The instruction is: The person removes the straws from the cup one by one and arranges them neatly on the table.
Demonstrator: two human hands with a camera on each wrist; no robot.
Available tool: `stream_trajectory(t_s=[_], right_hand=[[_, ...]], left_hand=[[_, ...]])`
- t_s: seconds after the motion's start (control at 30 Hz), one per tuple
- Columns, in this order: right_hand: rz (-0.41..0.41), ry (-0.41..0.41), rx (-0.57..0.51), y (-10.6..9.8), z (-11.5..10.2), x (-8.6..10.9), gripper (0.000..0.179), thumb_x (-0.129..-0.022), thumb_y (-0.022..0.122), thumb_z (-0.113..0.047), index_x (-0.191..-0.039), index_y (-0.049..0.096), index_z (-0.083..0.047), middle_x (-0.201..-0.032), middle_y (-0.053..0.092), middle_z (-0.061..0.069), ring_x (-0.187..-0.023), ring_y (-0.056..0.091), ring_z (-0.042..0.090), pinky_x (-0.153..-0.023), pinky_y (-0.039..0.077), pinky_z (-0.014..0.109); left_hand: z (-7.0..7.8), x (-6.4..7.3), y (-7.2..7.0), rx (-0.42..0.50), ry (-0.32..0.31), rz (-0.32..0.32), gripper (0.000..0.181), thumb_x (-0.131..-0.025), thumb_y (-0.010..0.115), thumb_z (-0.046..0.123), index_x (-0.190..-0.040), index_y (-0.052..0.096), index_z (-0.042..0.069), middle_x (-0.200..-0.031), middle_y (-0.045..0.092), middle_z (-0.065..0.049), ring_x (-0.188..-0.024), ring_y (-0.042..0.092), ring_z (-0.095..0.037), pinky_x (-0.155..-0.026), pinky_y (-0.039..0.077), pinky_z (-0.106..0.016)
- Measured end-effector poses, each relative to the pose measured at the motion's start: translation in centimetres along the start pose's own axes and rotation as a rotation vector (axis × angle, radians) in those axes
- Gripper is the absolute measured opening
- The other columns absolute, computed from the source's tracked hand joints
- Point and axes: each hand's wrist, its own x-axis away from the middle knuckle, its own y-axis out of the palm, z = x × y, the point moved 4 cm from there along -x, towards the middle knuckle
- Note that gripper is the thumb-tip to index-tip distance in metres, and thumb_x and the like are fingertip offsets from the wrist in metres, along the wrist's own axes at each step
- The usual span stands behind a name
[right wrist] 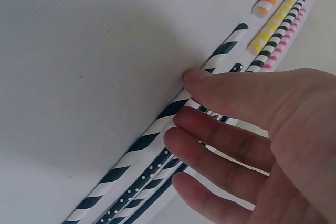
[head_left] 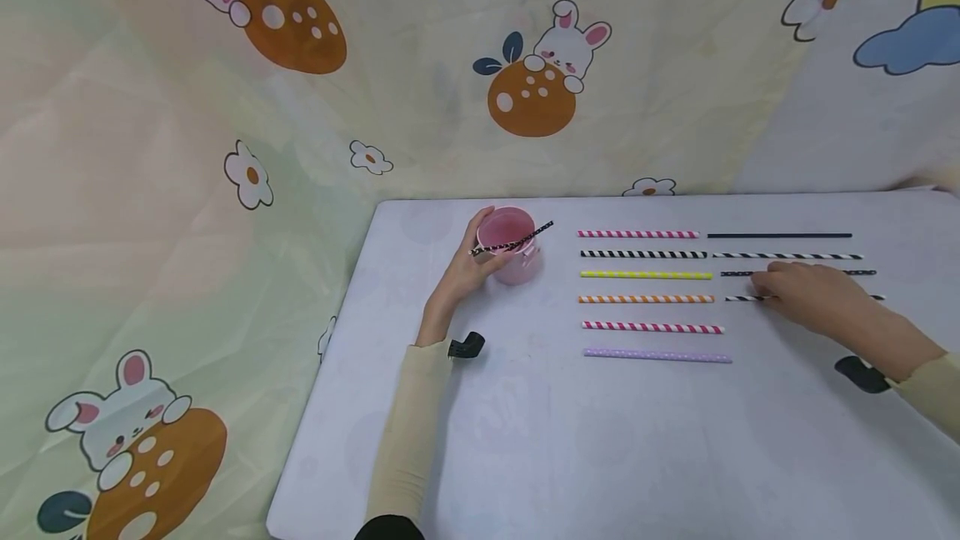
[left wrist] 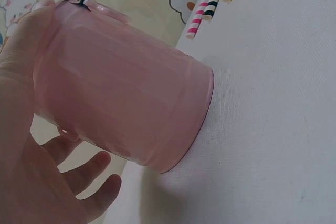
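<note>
My left hand holds a translucent pink cup near its rim, standing on the white table. In the left wrist view the cup looms large, with several fingers spread behind it. A black straw with white dots lies across the cup's mouth. At the right, my right hand is low over the straws. In the right wrist view its thumb and forefinger pinch a black-and-white striped straw, which still lies flat. The dotted black straw beside it runs under the other fingers.
Left of the right hand, paper straws lie in a column: pink-striped, black-striped, yellow, orange-striped, red-striped and lilac. A plain black straw and a striped one lie beyond the right hand.
</note>
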Motion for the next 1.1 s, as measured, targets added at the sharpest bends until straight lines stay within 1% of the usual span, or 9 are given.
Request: stream_trajectory(t_s=[0.17,0.27,0.37,0.5,0.6,0.73,0.8,0.93,1.1], right_hand=[[-0.021,0.008,-0.006,0.0,0.1,0.0,0.011,-0.084,0.076,-0.004,-0.09,0.069,-0.008,-0.078,0.061,0.003,-0.069,0.058,0.019,-0.063,0.053,0.045],[-0.026,0.016,-0.016,-0.3,0.1,0.0,0.012,-0.084,0.077,-0.006,-0.093,0.07,-0.007,-0.081,0.063,0.003,-0.072,0.06,0.021,-0.066,0.054,0.048],[-0.034,0.025,-0.032,-0.9,0.1,0.0,0.015,-0.084,0.078,-0.009,-0.097,0.07,-0.006,-0.085,0.065,0.004,-0.076,0.063,0.022,-0.071,0.055,0.05],[-0.044,0.033,-0.083,-1.7,0.2,-0.1,0.02,-0.084,0.078,-0.013,-0.101,0.071,-0.006,-0.091,0.068,0.006,-0.081,0.065,0.024,-0.073,0.056,0.052],[-0.024,0.033,-0.158,-2.0,0.2,-0.3,0.024,-0.085,0.077,-0.017,-0.104,0.072,-0.005,-0.098,0.07,0.008,-0.089,0.067,0.029,-0.079,0.056,0.055],[0.023,0.024,-0.289,-2.5,-0.2,-0.9,0.031,-0.088,0.076,-0.024,-0.11,0.07,-0.002,-0.104,0.072,0.011,-0.098,0.067,0.032,-0.085,0.054,0.055],[0.04,0.026,-0.354,-2.9,-0.8,-1.2,0.035,-0.089,0.076,-0.027,-0.112,0.069,-0.002,-0.106,0.072,0.01,-0.099,0.067,0.03,-0.086,0.054,0.052],[0.07,0.031,-0.454,-3.7,-2.3,-2.0,0.043,-0.089,0.076,-0.031,-0.12,0.067,-0.003,-0.114,0.07,0.013,-0.103,0.065,0.031,-0.086,0.055,0.052],[0.155,0.043,-0.585,-4.4,-4.2,-3.1,0.05,-0.09,0.077,-0.029,-0.13,0.061,-0.002,-0.126,0.066,0.018,-0.112,0.062,0.035,-0.093,0.053,0.056]], left_hand=[[1.9,0.8,-0.1,0.005,0.015,-0.02,0.088,-0.09,0.075,0.021,-0.159,0.022,0.027,-0.16,0.034,-0.009,-0.147,0.033,-0.032,-0.118,0.03,-0.058],[2.6,1.1,-0.1,0.01,0.032,-0.023,0.086,-0.09,0.075,0.021,-0.158,0.023,0.025,-0.159,0.035,-0.01,-0.147,0.033,-0.033,-0.118,0.029,-0.059],[2.7,1.2,-0.1,0.009,0.029,-0.024,0.087,-0.09,0.075,0.021,-0.158,0.023,0.025,-0.159,0.034,-0.01,-0.147,0.033,-0.032,-0.118,0.029,-0.059],[2.6,1.1,-0.1,0.012,0.027,-0.03,0.087,-0.09,0.075,0.02,-0.159,0.022,0.026,-0.16,0.034,-0.01,-0.147,0.033,-0.032,-0.118,0.03,-0.059],[1.3,0.5,0.0,0.017,0.033,-0.028,0.088,-0.09,0.075,0.02,-0.159,0.021,0.028,-0.16,0.033,-0.01,-0.148,0.033,-0.032,-0.117,0.031,-0.058],[-0.4,-0.2,0.0,0.015,0.033,-0.012,0.089,-0.089,0.077,0.023,-0.158,0.021,0.037,-0.161,0.033,-0.005,-0.148,0.033,-0.027,-0.118,0.031,-0.057],[-0.4,-0.2,0.0,0.01,0.039,-0.001,0.087,-0.089,0.077,0.026,-0.156,0.023,0.043,-0.16,0.034,-0.001,-0.147,0.034,-0.023,-0.118,0.031,-0.057],[-0.4,-0.1,0.0,0.003,0.06,0.009,0.085,-0.088,0.077,0.03,-0.153,0.025,0.046,-0.158,0.037,0.001,-0.145,0.035,-0.021,-0.119,0.03,-0.057],[-0.3,-0.2,0.0,0.006,0.056,0.002,0.086,-0.089,0.077,0.028,-0.155,0.023,0.044,-0.158,0.037,0.001,-0.145,0.036,-0.021,-0.119,0.03,-0.057]])
